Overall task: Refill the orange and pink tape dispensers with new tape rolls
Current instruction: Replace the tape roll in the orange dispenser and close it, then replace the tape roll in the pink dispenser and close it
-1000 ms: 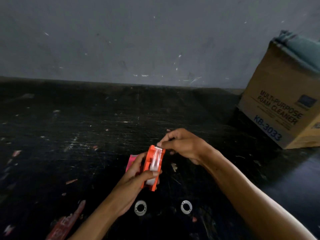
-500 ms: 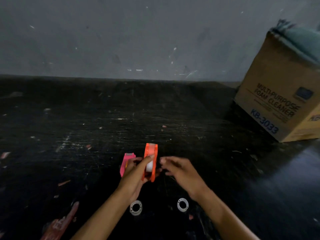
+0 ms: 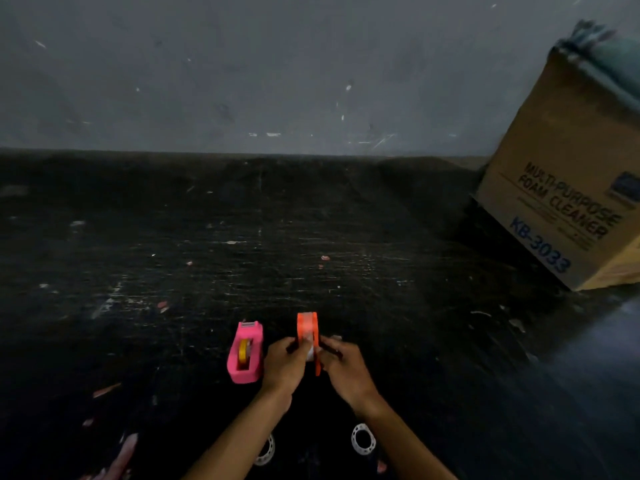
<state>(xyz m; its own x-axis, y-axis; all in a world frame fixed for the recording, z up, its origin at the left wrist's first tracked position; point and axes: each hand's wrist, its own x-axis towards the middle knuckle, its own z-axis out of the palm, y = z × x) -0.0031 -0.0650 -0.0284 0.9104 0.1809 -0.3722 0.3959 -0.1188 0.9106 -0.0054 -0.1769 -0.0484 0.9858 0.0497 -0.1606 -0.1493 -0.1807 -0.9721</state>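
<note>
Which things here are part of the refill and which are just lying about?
Job: orange tape dispenser held by left hand and right hand; pink tape dispenser; two white tape cores.
Lying about: cardboard foam cleaner box; pink paper scraps.

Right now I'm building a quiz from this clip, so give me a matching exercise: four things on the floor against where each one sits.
Things:
1. orange dispenser
2. pink dispenser
3. cardboard box
4. white ring

Places:
A. far right, by the wall
B. held between both hands
C. near edge, beside the right forearm
D. standing free, left of the left hand

Pairs: 1-B, 2-D, 3-A, 4-C
</note>
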